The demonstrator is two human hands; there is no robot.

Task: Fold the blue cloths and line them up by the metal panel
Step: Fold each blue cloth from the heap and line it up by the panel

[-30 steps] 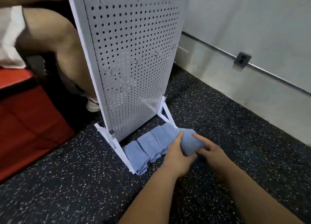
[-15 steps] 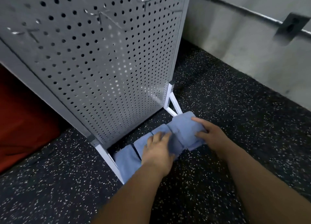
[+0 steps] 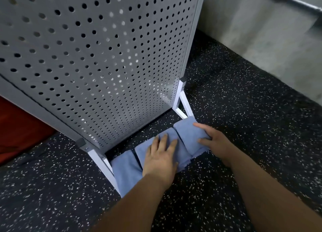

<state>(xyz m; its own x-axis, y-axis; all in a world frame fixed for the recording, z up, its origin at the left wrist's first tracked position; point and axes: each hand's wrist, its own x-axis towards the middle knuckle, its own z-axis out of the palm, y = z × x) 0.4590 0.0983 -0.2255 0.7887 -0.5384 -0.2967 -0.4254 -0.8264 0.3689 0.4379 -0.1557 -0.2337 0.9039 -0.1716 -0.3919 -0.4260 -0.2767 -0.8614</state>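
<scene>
L hand point(image 3: 161, 156) lies flat on the middle cloths point(image 3: 140, 152). R hand point(image 3: 215, 140) rests, fingers straight, on the end cloth point(image 3: 187, 132) by the panel point(image 3: 104, 57).

showing matt grey perforated sheet on the metal panel point(image 3: 97, 57) | showing soft, matt fabric in the blue cloths point(image 3: 125, 167) | showing rough speckled black rubbery floor point(image 3: 244, 127) | showing dull grey wall point(image 3: 261, 31)

The person's bare left hand point(image 3: 161, 159) shows its back, with low rounded knuckles and four fingers in view. The bare right hand point(image 3: 215, 142) shows mainly its thumb and forefinger; the nails are too soft to make out. The bare left forearm point(image 3: 135, 205) and bare right forearm point(image 3: 278, 197) are smooth and uncovered from wrist to the lower edge, broadening toward the camera.
</scene>
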